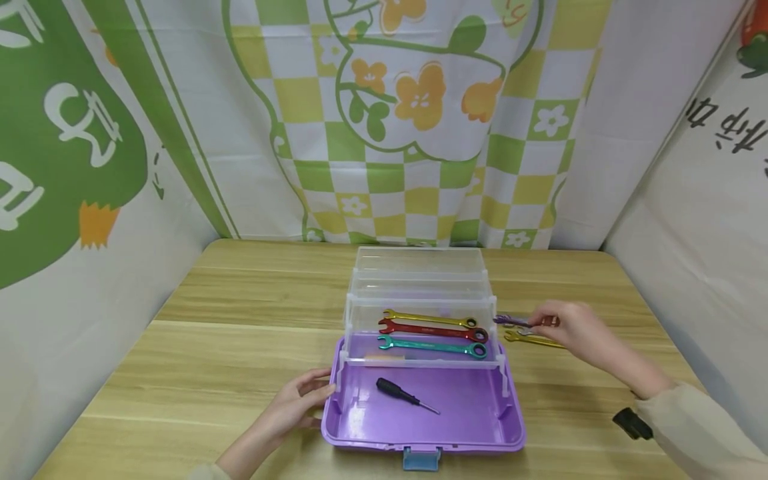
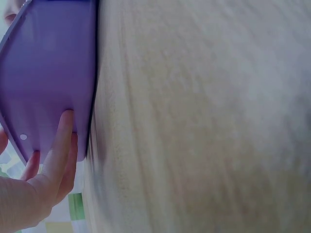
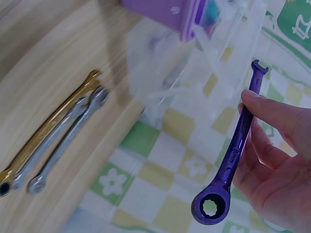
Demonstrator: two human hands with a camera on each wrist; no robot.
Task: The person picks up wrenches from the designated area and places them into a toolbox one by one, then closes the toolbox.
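Observation:
My right hand pinches a purple combination wrench between thumb and fingers, to the right of the toolbox's clear trays. Its ratchet ring end points down in the right wrist view. On the table beneath that hand lie a gold wrench and two silver wrenches. The purple toolbox stands opened. My left hand is at its left side, straight fingers touching the outer wall and thumb by the rim. One clear tray carries a gold wrench, a red wrench and a teal wrench.
A black screwdriver lies in the toolbox's base. The stepped clear trays rise behind it, and a blue latch hangs at the front. The wooden table meets a patterned curtain at the back.

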